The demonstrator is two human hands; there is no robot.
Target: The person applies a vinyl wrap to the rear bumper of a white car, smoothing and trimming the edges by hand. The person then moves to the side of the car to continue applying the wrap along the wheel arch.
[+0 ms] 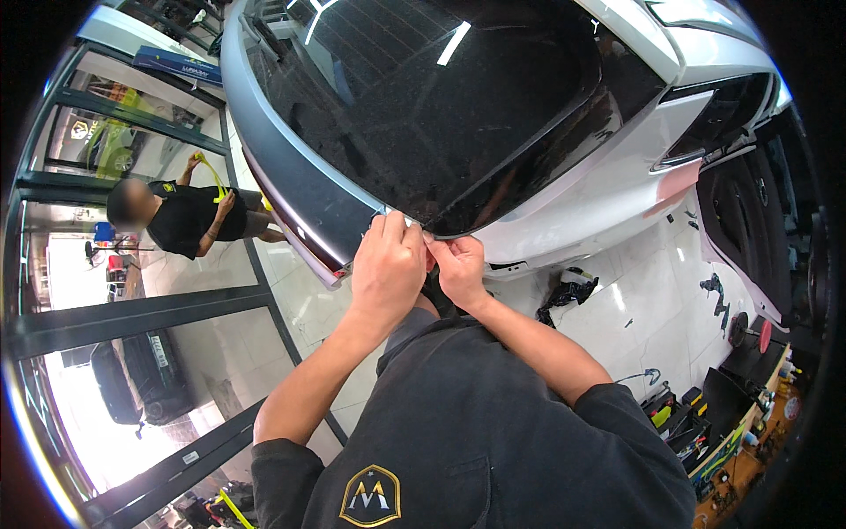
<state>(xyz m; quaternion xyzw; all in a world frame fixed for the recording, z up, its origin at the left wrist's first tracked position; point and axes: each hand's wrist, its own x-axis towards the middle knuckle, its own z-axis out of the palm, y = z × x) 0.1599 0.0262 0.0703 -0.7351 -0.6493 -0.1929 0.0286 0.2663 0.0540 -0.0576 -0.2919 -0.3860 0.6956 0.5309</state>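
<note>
Left hand (389,269) and right hand (460,270) pinch at the car (458,115), contents indiscernible; work between them appears unfinished, completed extent unclear.

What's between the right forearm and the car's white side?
Tiled floor, with a crumpled black bundle lying on it, in the head view.

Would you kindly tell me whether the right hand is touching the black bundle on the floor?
Apart: the head view shows the right hand at the car, with pale floor visible between it and the black bundle.
</note>
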